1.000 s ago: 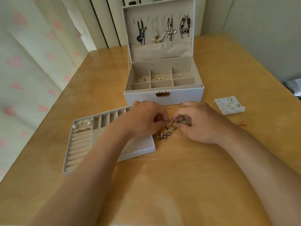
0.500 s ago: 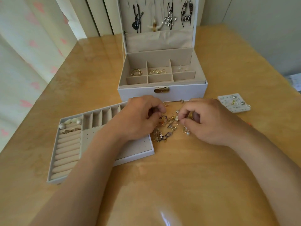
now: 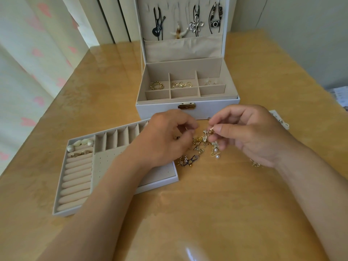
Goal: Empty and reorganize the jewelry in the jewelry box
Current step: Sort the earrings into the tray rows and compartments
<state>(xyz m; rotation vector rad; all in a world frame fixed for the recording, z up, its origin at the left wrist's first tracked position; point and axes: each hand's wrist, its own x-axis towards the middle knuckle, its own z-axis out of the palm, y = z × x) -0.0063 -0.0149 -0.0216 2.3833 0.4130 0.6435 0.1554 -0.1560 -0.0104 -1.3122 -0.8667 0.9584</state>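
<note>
From the head camera, the white jewelry box (image 3: pixel 188 108) is standing near the wooden table's (image 3: pixel 216 213) far edge, long axis left to right, its lid upright and its brass clasp facing the person. Its beige velvety tray (image 3: pixel 79 178) is lying angled toward the table's left edge. The right hand (image 3: pixel 250 134) is pinching a small gold earring (image 3: pixel 211 131) between thumb and forefinger above a tangled jewelry pile (image 3: pixel 199 149). The left hand (image 3: pixel 165 140) is curling its fingers into the pile; its grip cannot be told.
</note>
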